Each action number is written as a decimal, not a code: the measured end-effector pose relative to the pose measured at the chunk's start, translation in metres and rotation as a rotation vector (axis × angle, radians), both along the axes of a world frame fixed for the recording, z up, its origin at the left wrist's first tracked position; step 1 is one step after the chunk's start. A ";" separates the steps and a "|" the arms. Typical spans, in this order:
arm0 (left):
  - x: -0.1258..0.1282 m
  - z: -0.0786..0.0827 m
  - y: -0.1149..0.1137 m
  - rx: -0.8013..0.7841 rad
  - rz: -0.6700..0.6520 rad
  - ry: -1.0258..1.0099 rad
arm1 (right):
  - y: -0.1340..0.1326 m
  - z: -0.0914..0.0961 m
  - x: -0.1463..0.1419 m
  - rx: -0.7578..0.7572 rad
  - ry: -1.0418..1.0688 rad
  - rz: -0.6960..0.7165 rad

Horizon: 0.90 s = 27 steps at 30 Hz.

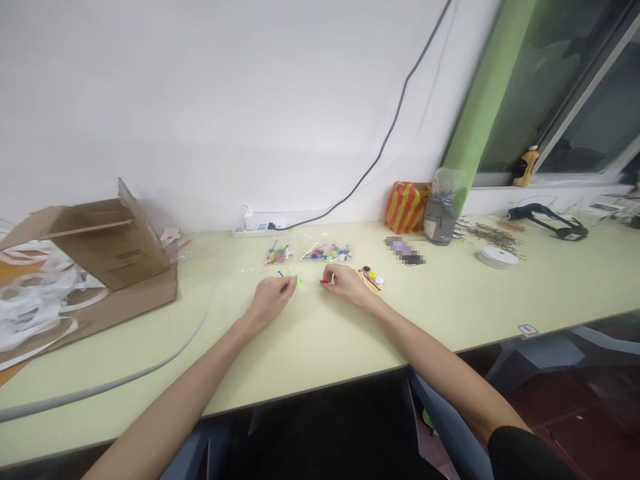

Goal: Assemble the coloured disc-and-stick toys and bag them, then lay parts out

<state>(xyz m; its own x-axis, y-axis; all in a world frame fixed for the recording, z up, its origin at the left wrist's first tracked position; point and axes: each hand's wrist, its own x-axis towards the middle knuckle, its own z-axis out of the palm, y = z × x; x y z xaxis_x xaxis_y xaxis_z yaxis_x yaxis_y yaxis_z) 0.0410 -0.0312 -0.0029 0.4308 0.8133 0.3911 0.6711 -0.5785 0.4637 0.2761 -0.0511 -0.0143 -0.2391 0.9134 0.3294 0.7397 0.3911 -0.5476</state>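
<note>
My left hand [271, 297] is closed, its fingertips pinched on a small bright green piece [299, 280]. A small blue piece [280, 273] shows just behind that hand; whether it is held too, I cannot tell. To its right, my right hand [344, 283] is closed in a pinch on a small red piece [324, 282]. The hands are apart, low over the pale yellow-green table [300, 340]. Beside the right hand lie thin red and yellow sticks [369, 281] with small black, yellow and white round pieces [379, 281], partly hidden by that hand.
Beyond the hands lie clear bags of coloured pieces [340, 253]. A cardboard box [110, 247] and white strips [30, 307] are at left, near a grey cable [150, 367]. A power strip [260, 223], striped bag [407, 207], grey container [440, 220] and white spool [497, 257] stand further back.
</note>
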 end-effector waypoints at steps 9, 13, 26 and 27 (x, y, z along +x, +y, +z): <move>0.011 -0.014 -0.011 0.108 -0.275 0.120 | -0.009 0.011 -0.007 -0.046 -0.258 0.302; 0.011 -0.007 -0.013 0.163 -0.322 0.049 | 0.002 0.023 0.032 -0.012 -0.276 0.059; 0.011 -0.002 -0.013 0.309 -0.386 0.255 | 0.015 0.022 0.107 -0.287 -0.468 -0.263; 0.011 -0.002 -0.013 0.307 -0.382 0.264 | 0.015 0.022 0.106 -0.289 -0.470 -0.272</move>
<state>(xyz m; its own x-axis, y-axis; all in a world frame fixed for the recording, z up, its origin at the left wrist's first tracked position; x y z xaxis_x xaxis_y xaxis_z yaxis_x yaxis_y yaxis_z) 0.0521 -0.0438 -0.0048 0.7882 0.4456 0.4245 0.4575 -0.8856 0.0802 0.3820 -0.0357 0.0076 -0.0442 0.9987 -0.0251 0.9802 0.0385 -0.1942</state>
